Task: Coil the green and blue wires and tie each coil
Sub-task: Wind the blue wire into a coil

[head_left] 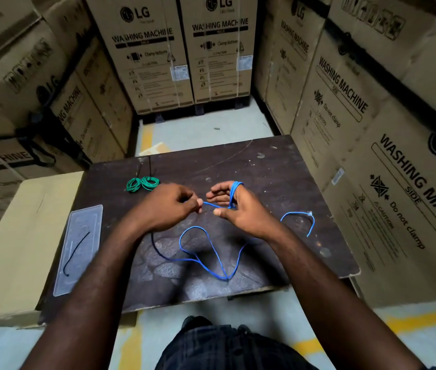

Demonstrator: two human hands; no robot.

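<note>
My left hand (168, 206) is curled, thumb and forefinger pinching the blue wire (195, 227) at the tips. A short taut stretch runs from that pinch to the right, across to my right hand (240, 209). There the wire is wound in several turns round two of my fingers (234, 192), which point away from me. The other fingers are loosely bent beside them, and the thumb is tucked in against the near end of the wraps. Both hands hover close together over the middle of the dark board (278, 169).

The rest of the blue wire lies slack on the board near me. It makes one big loop under my wrists with a crossing at its near end. A free tail arcs out to the right of my right forearm and ends well apart from the hand.

Two green coils (142, 183) sit touching side by side at the far left of the board, just beyond my left hand. Thin black ties (149, 166) stick out on their far side (whether these are pulled tight I cannot tell).

On the near left, a clear plastic tray (86, 217) holds one black tie (78, 248). Washing machine cartons (144, 49) stand on three sides.
</note>
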